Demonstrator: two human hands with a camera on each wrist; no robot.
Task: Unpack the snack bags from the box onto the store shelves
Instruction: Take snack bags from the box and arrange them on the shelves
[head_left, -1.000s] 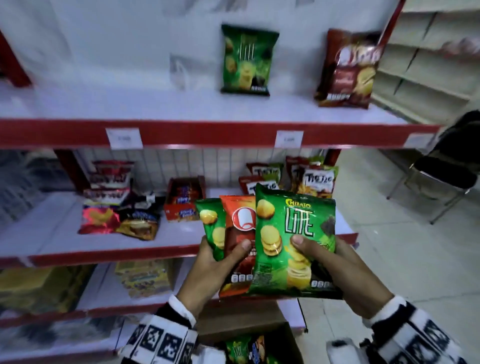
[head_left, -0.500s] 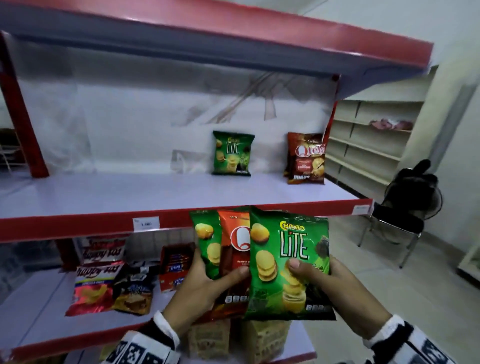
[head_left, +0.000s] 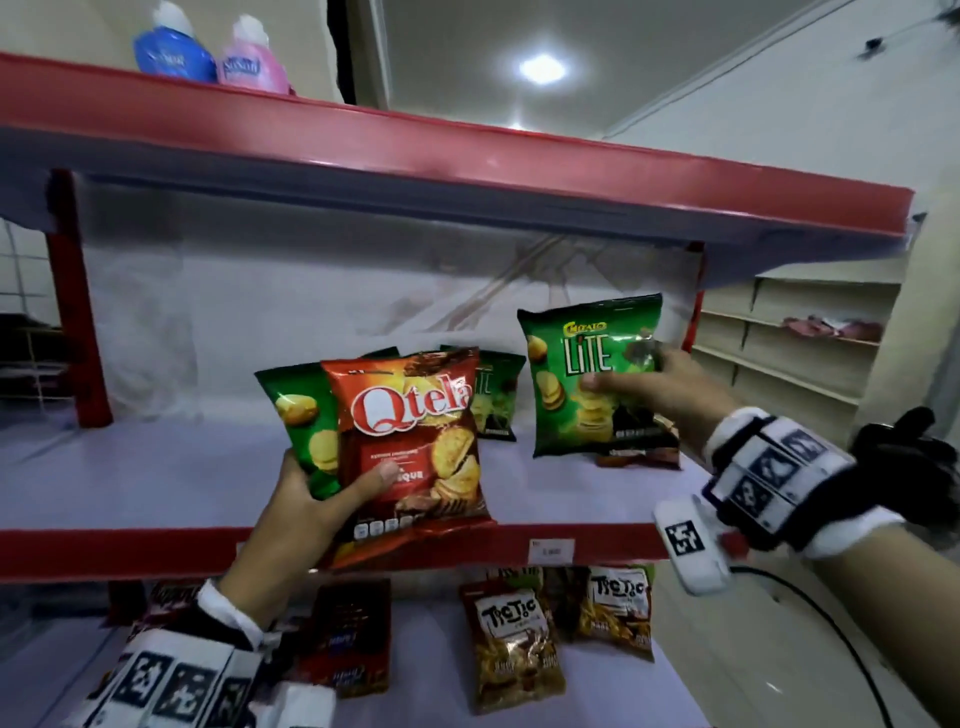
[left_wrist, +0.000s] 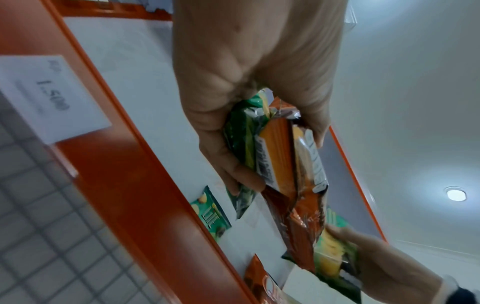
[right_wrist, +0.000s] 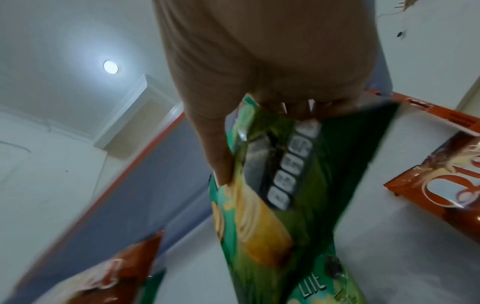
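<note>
My left hand grips two snack bags fanned together at the front edge of the white shelf: a red Qtela bag in front and a green bag behind it; the left wrist view shows both bags pinched at their bottom edge. My right hand holds a green Chitato Lite bag upright above the shelf's right part, thumb on its front. Behind stands another green Lite bag, and a red-brown bag is mostly hidden.
The shelf above has a red edge and carries a blue bottle and a pink bottle. Below, Tic Tic bags and a dark red box sit on the lower shelf. A cream shelving unit stands at right.
My right hand has pulled the Lite bag away from the other two and carried it up and right over the shelf. The left hand rose with its two bags. My head tilted upward.
</note>
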